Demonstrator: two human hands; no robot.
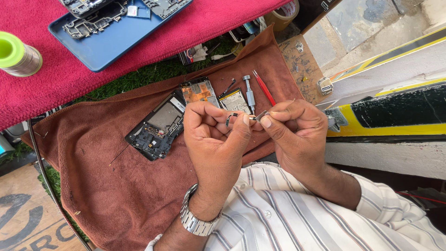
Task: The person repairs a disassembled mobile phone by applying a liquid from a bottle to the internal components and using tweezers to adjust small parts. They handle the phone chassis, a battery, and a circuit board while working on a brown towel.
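- Small metal part (pixel 231 119) pinched in left hand (pixel 213 139), above brown cloth (pixel 116 186)
- right hand (pixel 295 132) closed around tweezers (pixel 261 115), tips at part
- opened phone (pixel 160 128), screwdriver (pixel 250 94), red tweezers (pixel 264 87) on cloth just beyond hands

surface: brown towel (pixel 139 195) | on it: opened phone (pixel 158 128), screwdriver (pixel 249 94), red tweezers (pixel 264 87)

Bright, even daylight falls across my hands (pixel 251 135) and the brown towel (pixel 116 186) beneath them, leaving only soft shadows under my fingers. Everything near them is sharp. Beyond my right hand, the pale wall looks washed out, and lines bend slightly towards the edges.
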